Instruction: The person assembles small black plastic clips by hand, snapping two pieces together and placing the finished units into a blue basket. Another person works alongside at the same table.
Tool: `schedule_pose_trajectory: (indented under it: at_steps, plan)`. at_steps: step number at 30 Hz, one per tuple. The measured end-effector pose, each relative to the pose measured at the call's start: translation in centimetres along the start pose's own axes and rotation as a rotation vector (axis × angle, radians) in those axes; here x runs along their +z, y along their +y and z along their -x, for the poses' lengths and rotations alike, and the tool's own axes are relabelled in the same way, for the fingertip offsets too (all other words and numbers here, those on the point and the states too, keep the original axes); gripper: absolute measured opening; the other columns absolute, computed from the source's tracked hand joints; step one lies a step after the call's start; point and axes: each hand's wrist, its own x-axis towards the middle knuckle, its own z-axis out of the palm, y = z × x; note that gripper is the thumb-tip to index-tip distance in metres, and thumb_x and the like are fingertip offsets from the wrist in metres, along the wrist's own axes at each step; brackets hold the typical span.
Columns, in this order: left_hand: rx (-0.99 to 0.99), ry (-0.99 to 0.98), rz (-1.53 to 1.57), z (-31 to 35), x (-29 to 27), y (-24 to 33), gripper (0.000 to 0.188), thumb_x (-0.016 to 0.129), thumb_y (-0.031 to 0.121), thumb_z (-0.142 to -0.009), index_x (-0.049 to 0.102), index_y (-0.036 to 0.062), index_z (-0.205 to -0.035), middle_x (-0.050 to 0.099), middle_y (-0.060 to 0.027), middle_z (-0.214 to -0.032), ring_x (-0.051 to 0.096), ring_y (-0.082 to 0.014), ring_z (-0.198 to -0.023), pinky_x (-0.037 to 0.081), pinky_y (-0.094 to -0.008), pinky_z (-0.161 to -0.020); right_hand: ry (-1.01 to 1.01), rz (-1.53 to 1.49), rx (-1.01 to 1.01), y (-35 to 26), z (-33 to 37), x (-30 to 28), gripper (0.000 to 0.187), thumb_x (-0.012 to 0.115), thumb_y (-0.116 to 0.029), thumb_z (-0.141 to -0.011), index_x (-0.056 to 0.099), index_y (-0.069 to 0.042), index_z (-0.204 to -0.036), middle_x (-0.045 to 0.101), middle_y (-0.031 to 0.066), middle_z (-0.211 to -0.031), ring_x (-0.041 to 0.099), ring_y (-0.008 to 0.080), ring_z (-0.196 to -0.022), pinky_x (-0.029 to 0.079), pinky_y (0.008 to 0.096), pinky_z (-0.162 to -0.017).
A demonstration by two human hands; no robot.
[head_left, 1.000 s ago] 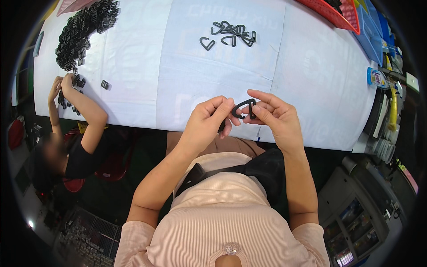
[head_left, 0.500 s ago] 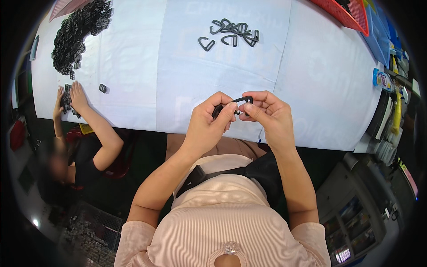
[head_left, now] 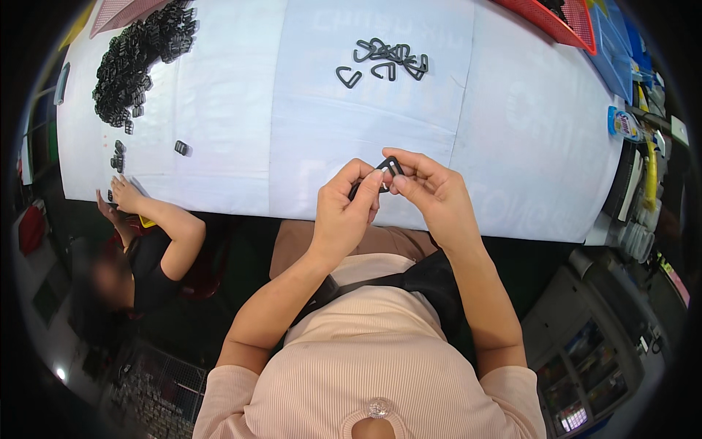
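Observation:
Above the table's near edge, I hold a black plastic strap hook (head_left: 394, 165) between both hands. My left hand (head_left: 349, 203) is closed, with thumb and forefinger pinching the hook's left part. My right hand (head_left: 436, 192) is closed too, its thumb and fingers gripping the slotted end of the same hook. Fingers hide part of the hook, so I cannot tell whether a second piece is with it. Farther off on the table lies a loose pile of similar black hooks (head_left: 395, 53), with a single hook (head_left: 349, 77) just left of it.
A white-covered table (head_left: 351, 124) spans the view. At left, a co-worker's hands (head_left: 124, 197) are by the near edge, below a large heap of small black buckles (head_left: 131, 69). One buckle (head_left: 182, 148) lies apart. A red basket (head_left: 559, 25) and a blue tray (head_left: 614, 55) stand far right.
The hook in my hands has turned more upright, its slotted end facing up. The co-worker's hands have drawn small pieces toward the table edge. The whole view has shifted slightly.

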Motion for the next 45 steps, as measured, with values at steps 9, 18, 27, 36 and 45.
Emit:
schedule_pose_trajectory:
  at_steps: [9, 18, 27, 36, 45]
  plan:
    - [0.126, -0.061, -0.114, 2.2, -3.2, 1.0, 0.015, 0.05, 0.011, -0.091, 0.053, 0.0022, -0.08, 0.048, 0.0017, -0.058, 0.038, -0.0044, -0.053, 0.031, -0.0207, -0.047, 0.073, -0.077, 0.028, 0.0, 2.2, 4.0, 0.024, 0.054, -0.006, -0.087, 0.059, 0.003, -0.108, 0.064, 0.0075, -0.086, 0.058, 0.0105, -0.079, 0.046, 0.0234, -0.07]
    - [0.2, -0.133, -0.348, 2.9, -6.3, 0.7, 0.014, 0.051, 0.012, -0.09, 0.053, 0.0024, -0.08, 0.046, 0.001, -0.057, 0.034, -0.0062, -0.052, 0.03, -0.0231, -0.048, 0.408, 0.084, -0.001, 1.1, 2.1, 9.1, 0.024, 0.059, -0.023, -0.087, 0.061, 0.001, -0.085, 0.058, 0.003, -0.064, 0.053, 0.007, -0.058, 0.041, 0.0206, -0.055]
    - [-0.11, -0.318, -0.089, -0.5, -6.6, 2.3, 0.021, 0.05, 0.021, -0.092, 0.053, 0.0062, -0.078, 0.046, 0.0018, -0.061, 0.041, -0.0048, -0.053, 0.031, -0.0206, -0.045, 0.403, -0.205, 0.145, 0.9, 0.2, 5.4, 0.037, 0.048, -0.036, -0.093, 0.06, -0.002, -0.082, 0.058, 0.004, -0.068, 0.055, 0.0097, -0.06, 0.047, 0.0232, -0.057]
    - [-0.097, -0.152, 0.481, -16.6, -5.1, 11.8, 0.017, 0.05, 0.009, -0.082, 0.055, -0.0034, -0.093, 0.057, -0.0135, -0.108, 0.061, -0.0306, -0.095, 0.049, -0.0281, -0.057, 0.316, -0.142, 0.08, 1.1, -4.4, -0.3, 0.032, 0.05, -0.029, -0.093, 0.06, -0.001, -0.083, 0.059, 0.0038, -0.071, 0.055, 0.0096, -0.063, 0.048, 0.0232, -0.062]
    - [0.155, -0.015, 0.073, -39.4, 0.8, 24.2, 0.031, 0.057, 0.019, -0.084, 0.049, -0.0066, -0.099, 0.058, -0.0176, -0.092, 0.057, -0.0308, -0.097, 0.053, -0.0422, -0.073, 0.349, -0.146, 0.147, 2.0, -9.6, -4.1, 0.03, 0.05, -0.023, -0.091, 0.061, 0.002, -0.081, 0.06, 0.0054, -0.071, 0.056, 0.01, -0.063, 0.048, 0.023, -0.063]
